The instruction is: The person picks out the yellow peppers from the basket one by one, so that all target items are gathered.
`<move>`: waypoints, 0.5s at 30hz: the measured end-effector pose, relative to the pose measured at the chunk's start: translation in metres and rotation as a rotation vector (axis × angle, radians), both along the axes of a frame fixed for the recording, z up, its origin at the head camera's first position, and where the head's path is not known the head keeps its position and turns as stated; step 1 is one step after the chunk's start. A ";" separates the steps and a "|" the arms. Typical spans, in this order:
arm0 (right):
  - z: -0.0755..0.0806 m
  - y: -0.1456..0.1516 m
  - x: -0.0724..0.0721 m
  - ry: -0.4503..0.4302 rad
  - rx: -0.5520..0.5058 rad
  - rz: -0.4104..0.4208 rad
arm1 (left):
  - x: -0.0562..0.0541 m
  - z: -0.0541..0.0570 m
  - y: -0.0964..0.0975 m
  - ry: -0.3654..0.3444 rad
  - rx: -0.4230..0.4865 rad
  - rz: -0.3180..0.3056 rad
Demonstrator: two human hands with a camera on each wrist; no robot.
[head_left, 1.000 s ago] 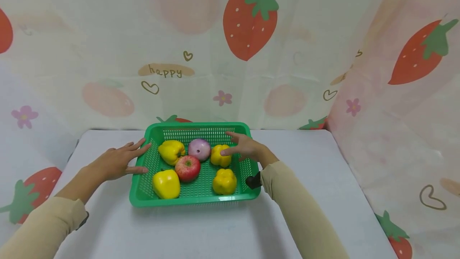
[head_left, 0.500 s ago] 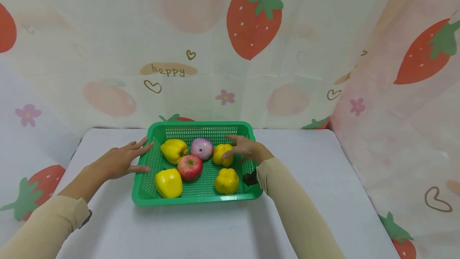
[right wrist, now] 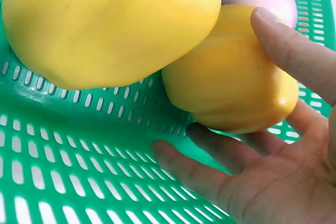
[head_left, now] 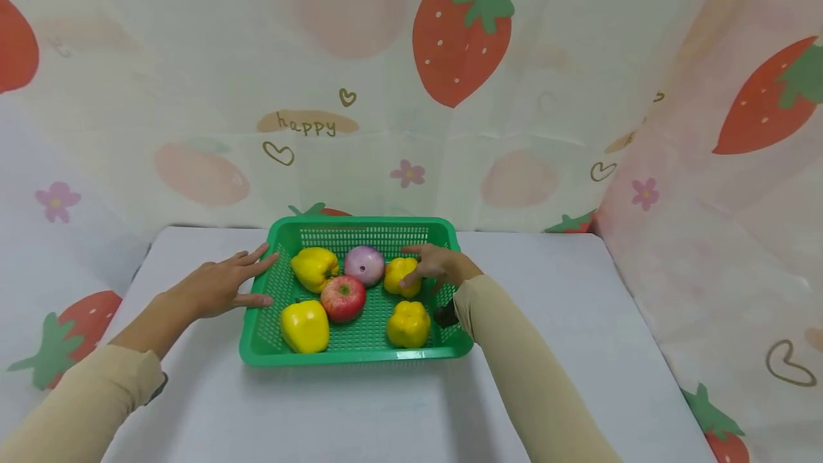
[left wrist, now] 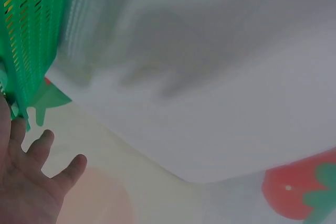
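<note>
A green plastic basket (head_left: 360,357) holds several yellow bell peppers, a red apple (head_left: 343,299) and a purple onion-like round thing (head_left: 364,266). My right hand (head_left: 444,264) reaches over the basket's right side to the back right bell pepper (head_left: 396,269). In the right wrist view the thumb overlaps that pepper's (right wrist: 231,72) upper edge, and the spread fingers lie along its other side. My left hand (head_left: 215,288) is at the left rim with fingers spread, fingertips right at the edge. The left wrist view shows this hand (left wrist: 31,177) beside the basket wall (left wrist: 39,30).
A front right bell pepper (head_left: 408,325) sits close to the right forearm. Two more bell peppers, one at the back left (head_left: 314,268) and one at the front left (head_left: 305,327), flank the apple. The white table (head_left: 546,306) meets a strawberry-print cloth (head_left: 514,91) behind.
My right hand has lowered slightly around the back right bell pepper. The left hand stays at the rim. The whole scene has shifted a little to the right in the head view.
</note>
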State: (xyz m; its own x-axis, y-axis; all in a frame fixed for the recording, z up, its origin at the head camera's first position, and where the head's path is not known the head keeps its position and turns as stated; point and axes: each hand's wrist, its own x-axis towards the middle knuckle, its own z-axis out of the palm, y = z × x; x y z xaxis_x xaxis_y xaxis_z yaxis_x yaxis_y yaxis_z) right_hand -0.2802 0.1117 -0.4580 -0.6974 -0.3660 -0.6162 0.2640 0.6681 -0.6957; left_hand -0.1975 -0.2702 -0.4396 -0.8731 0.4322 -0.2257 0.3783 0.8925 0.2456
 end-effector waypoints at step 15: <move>-0.003 0.000 -0.001 0.035 -0.027 0.063 | 0.000 0.000 0.001 0.011 0.003 -0.004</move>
State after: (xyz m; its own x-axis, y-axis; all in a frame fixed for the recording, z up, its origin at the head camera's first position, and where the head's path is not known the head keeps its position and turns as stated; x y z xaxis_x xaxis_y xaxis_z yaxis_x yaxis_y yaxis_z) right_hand -0.2812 0.1115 -0.4613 -0.6935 -0.4262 -0.5808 0.1968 0.6635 -0.7219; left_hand -0.1976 -0.2694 -0.4394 -0.8736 0.4366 -0.2149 0.3850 0.8902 0.2436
